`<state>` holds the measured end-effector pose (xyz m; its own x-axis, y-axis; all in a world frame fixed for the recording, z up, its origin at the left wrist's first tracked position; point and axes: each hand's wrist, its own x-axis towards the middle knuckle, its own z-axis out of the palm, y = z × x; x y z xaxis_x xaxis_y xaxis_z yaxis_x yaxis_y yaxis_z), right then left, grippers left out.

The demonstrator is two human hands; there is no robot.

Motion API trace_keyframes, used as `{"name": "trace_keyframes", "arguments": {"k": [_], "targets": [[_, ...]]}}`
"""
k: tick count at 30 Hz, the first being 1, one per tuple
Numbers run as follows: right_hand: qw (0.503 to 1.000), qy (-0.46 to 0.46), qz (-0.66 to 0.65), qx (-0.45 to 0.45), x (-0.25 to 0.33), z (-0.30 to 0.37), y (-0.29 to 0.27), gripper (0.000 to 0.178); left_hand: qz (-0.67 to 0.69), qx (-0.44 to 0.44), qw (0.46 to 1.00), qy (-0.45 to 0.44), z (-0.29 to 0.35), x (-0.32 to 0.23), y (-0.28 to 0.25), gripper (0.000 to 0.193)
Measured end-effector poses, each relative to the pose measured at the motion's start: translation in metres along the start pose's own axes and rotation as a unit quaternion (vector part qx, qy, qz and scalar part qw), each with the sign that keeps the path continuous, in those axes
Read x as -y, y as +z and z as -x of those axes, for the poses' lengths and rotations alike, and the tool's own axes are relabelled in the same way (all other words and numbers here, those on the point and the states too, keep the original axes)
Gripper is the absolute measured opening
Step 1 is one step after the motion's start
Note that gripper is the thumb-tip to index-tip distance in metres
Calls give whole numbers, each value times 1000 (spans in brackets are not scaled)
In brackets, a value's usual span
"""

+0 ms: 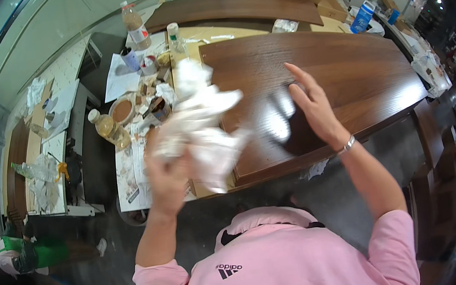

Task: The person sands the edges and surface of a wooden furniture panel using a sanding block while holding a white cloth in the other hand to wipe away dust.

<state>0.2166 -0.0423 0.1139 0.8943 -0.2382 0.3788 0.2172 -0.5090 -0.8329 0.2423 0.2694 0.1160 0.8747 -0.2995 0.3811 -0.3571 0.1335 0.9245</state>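
My left hand [169, 179] is closed around a crumpled white rag [205, 145], which hangs over the left end of a dark brown wooden panel [338, 63]. Motion smears both the rag and the hand. My right hand [318, 110], a silver bracelet at its wrist, is over the middle of the panel with its fingers stretched out and nothing in them. Whether it touches the surface I cannot tell. Glossy reflections and a dark shadow show on the wood beneath it.
Left of the panel stand a plastic bottle [110, 129], a round tub of brown paste [121, 110] and several small containers. Taller bottles [136, 27] rise behind them. Another brown panel [228, 5] lies at the back. A blue container [362, 16] stands back right. Another person [22, 253] is far left.
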Motion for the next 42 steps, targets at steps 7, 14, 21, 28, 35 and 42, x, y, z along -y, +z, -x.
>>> {"name": "trace_keyframes", "arguments": {"k": [7, 14, 21, 28, 35, 42], "targets": [[977, -171, 82, 93, 56, 26, 1, 38, 78, 118, 990, -18, -87, -24, 32, 22], [952, -179, 227, 105, 42, 46, 20, 43, -201, 208, 954, 76, -159, 26, 94, 23], [938, 17, 328, 112, -6, 63, -46, 64, -447, 271, 823, 222, -198, 124, 116, 47], [880, 165, 428, -125, -107, 51, -250, 34, -442, 255, 831, 219, -193, 107, 124, 43], [919, -154, 265, 249, -25, 13, -44, 60, -441, 265, 830, 214, -192, 112, 115, 40], [896, -12, 424, 131, -110, -18, -157, 72, -430, 258, 848, 175, -189, 95, 130, 41]]}}
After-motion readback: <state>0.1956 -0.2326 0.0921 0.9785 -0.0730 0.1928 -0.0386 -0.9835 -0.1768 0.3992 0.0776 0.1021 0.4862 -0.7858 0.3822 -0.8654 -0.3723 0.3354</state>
